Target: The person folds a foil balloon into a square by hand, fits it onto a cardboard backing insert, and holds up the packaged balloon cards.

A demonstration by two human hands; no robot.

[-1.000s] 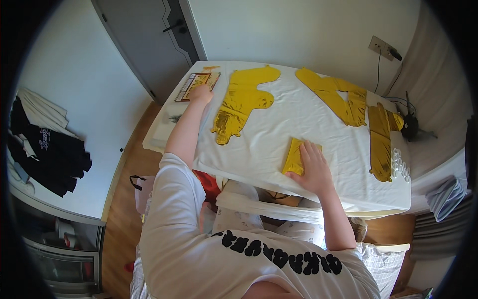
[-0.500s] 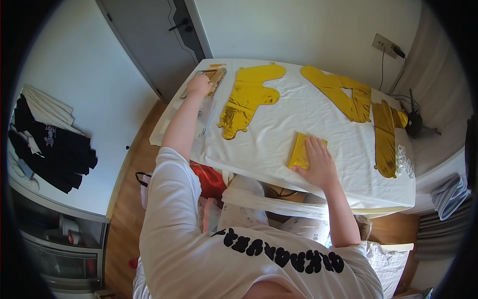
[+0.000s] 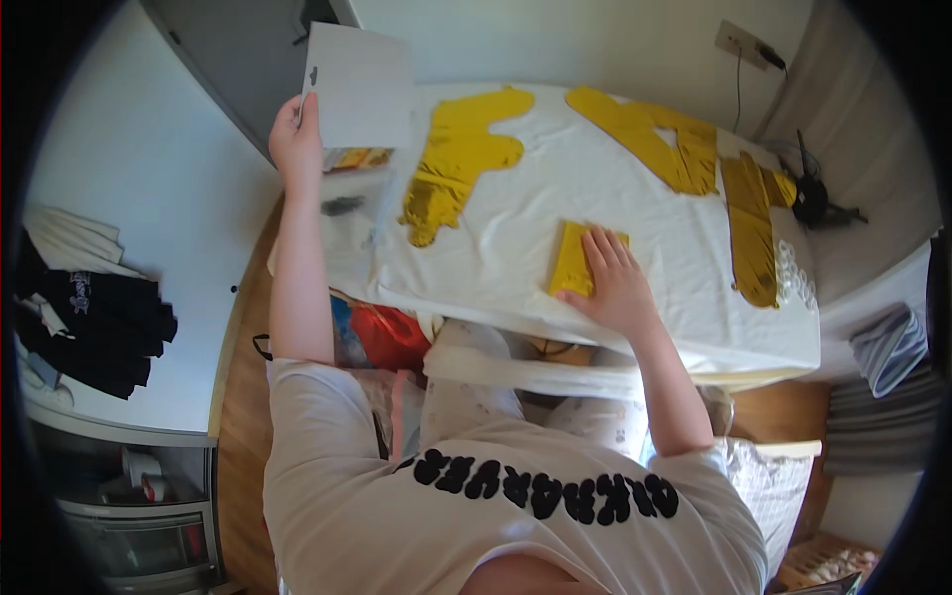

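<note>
While left hand (image 3: 297,137) pinches smooth white card (image 3: 362,87) by left edge, right hand (image 3: 617,276) lies flat, fingers outstretched, on folded gold packet (image 3: 571,256): shiny foil, rectangular, long axis running away from body, near front edge of table (image 3: 714,307). Wrinkled white cloth (image 3: 481,238), open room left of packet.

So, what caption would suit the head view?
Left hand holds a white card; right hand rests on folded gold foil.
</note>
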